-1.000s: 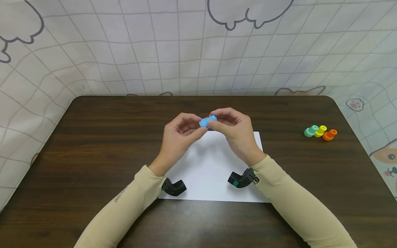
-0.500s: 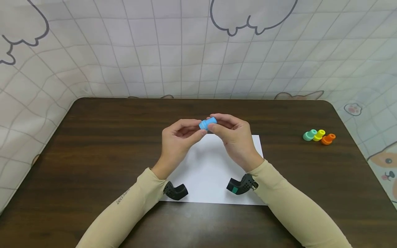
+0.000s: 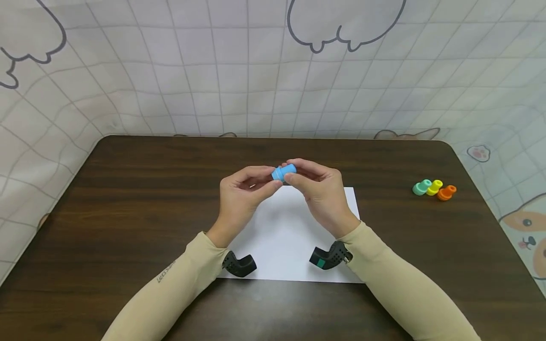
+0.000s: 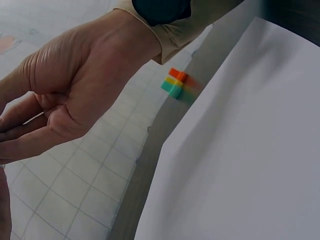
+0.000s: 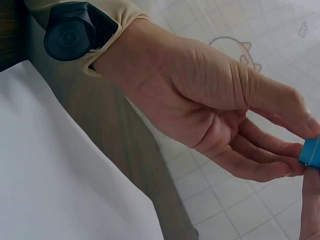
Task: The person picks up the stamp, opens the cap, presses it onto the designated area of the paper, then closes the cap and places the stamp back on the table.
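Note:
Both hands hold a small blue toy stamp [image 3: 284, 172] in the air over the far edge of the white paper [image 3: 290, 232]. My left hand [image 3: 241, 196] pinches its wider end between thumb and fingertips. At the narrower end, my right hand [image 3: 321, 194] grips with thumb and fingers. The stamp lies tilted sideways, its right end a little higher. In the right wrist view a piece of the blue stamp [image 5: 311, 152] shows at the right edge, under a thumb. The left wrist view catches a hand [image 4: 75, 80], but the stamp is out of sight there.
Teal [image 3: 421, 187], yellow [image 3: 434, 187] and orange [image 3: 446, 192] pieces of similar shape stand close together on the right side of the dark wooden table [image 3: 128, 208]. Behind it hangs a white gridded cloth [image 3: 239, 76]. Each wrist carries a black camera [image 3: 240, 264].
The head view has shifted slightly. Both hands keep their hold on the blue stamp and have hardly moved; a step along its side shows more plainly now.

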A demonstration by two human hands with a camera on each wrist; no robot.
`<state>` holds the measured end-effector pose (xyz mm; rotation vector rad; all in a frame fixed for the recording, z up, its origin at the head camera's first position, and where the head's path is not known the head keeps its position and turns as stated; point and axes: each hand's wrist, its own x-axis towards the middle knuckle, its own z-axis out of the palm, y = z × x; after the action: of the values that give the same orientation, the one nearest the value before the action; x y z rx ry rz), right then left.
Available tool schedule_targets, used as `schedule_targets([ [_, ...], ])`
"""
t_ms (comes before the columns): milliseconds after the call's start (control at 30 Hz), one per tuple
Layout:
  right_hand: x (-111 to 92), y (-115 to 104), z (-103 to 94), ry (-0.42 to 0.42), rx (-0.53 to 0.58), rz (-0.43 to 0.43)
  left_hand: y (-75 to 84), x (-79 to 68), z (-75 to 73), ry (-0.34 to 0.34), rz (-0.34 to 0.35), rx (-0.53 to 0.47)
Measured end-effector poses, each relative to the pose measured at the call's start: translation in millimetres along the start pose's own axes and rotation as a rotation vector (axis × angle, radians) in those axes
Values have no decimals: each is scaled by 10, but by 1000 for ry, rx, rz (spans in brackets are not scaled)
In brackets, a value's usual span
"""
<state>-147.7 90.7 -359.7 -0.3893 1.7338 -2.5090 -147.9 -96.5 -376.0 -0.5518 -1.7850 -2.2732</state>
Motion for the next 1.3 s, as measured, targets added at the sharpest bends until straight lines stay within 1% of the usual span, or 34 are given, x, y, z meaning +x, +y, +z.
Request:
schedule_targets([
  [67,-3,15,-11,-8,6,-6,3,-5,9,6,-7,5],
  [167,-1,34,-26,-27,14,-24,-1,-10,20,7,1,18],
  [367,-8,27,-42,-53,20,-42,-13,-8,31,-33,23,19],
  [533,-20,0,-33,-59,32,-55,-12,-9,20,-46,29,3],
  [767,-31,-21,-18,-65,38,-64,13,-15,23,-42,-3,-8],
  [967,-33,-11,-27,-67,9,-64,31,-11,1,-53,-41,-11],
  [1167,-29,11,-42,-69,-9,-87,38,-10,-13,-58,-75,11],
  [1300,-28,18,-47,-65,-34,-106,37,-6,-7,-51,-92,3],
])
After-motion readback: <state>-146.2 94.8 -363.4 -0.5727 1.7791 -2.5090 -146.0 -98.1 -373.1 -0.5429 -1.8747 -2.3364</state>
